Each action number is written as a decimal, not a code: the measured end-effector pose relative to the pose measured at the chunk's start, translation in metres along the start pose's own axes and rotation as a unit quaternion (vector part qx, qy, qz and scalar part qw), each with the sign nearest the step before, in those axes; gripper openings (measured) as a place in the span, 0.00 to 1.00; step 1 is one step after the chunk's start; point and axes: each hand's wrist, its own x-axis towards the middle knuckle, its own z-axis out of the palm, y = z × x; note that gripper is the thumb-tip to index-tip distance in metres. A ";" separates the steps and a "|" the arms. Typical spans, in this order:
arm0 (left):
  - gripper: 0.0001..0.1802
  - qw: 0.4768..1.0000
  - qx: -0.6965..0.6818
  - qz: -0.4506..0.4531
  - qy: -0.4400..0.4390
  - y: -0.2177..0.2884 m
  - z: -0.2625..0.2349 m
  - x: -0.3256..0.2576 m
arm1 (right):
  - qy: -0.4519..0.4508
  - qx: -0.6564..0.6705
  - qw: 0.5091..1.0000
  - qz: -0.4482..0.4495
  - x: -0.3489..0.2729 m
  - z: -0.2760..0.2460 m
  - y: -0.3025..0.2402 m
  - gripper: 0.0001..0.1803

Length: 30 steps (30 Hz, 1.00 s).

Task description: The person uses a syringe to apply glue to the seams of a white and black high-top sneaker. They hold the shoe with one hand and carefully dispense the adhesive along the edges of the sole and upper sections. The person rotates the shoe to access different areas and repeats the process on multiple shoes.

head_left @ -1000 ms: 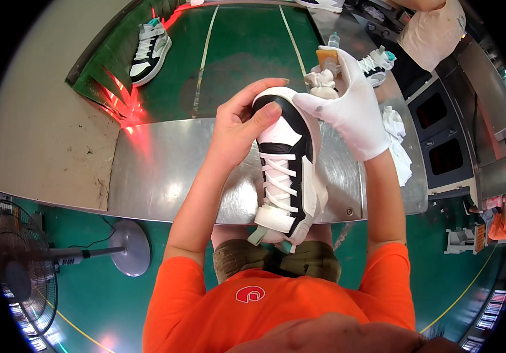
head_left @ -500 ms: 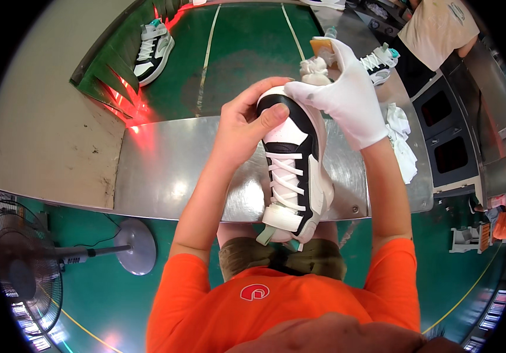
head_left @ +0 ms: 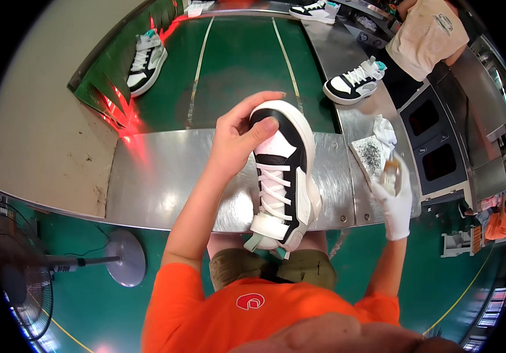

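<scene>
The left hand point(head_left: 238, 141) grips a black-and-white sneaker point(head_left: 280, 176) while the gloved right hand point(head_left: 395, 200) curls round a blurred tan item point(head_left: 392, 167).

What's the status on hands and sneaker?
Left hand gripping black-and-white high-top sneaker by toe. Gloved right hand apart, holding blurred brownish item beside black-smudged white cloth. No obstruction visible.

Shiny metal surface point(head_left: 158, 188) below left hand point(head_left: 238, 138). Beyond hand, green belt point(head_left: 241, 65), two pale lines point(head_left: 201, 65). Further left, pale stained wall panel point(head_left: 52, 123), red light point(head_left: 124, 117) at edge. Dark cabinet point(head_left: 432, 139) right of right hand point(head_left: 395, 200). Behind hands, green floor point(head_left: 88, 317); fan point(head_left: 14, 276) at left.
</scene>
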 end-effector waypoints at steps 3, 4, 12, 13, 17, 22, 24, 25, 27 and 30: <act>0.29 1.000 0.024 -0.010 -0.002 -0.001 0.001 0.001 | -0.031 -0.034 0.990 0.134 -0.019 -0.031 0.032 0.35; 0.29 1.000 0.027 -0.004 0.000 -0.001 0.001 0.002 | -0.045 -0.051 0.984 0.167 -0.022 -0.034 0.035 0.34; 0.22 1.000 0.017 -0.001 0.021 -0.001 0.001 0.003 | -0.270 0.357 0.894 -0.028 -0.012 0.016 -0.025 0.56; 0.22 1.000 0.017 -0.001 0.021 -0.002 0.002 0.004 | -0.298 0.385 0.872 -0.052 -0.007 0.023 -0.029 0.56; 0.22 1.000 0.014 -0.006 0.025 -0.003 0.001 0.005 | -0.345 0.451 0.819 -0.076 0.003 0.055 -0.037 0.56; 0.27 0.998 0.053 -0.014 0.024 -0.001 0.002 0.003 | -0.348 0.461 0.811 -0.088 0.013 0.071 -0.024 0.52; 0.27 0.998 0.056 -0.013 0.025 -0.001 0.002 0.003 | -0.353 0.461 0.809 -0.092 0.015 0.072 -0.022 0.52; 0.27 0.998 0.056 -0.014 0.024 -0.001 0.002 0.003 | -0.358 0.463 0.805 -0.093 0.015 0.074 -0.023 0.52; 0.27 0.998 0.054 -0.015 0.024 -0.001 0.001 0.003 | -0.373 0.468 0.795 -0.097 0.016 0.076 -0.028 0.51; 0.27 0.999 0.042 -0.016 0.025 -0.002 0.001 0.002 | -0.404 0.471 0.776 -0.109 0.016 0.077 -0.035 0.51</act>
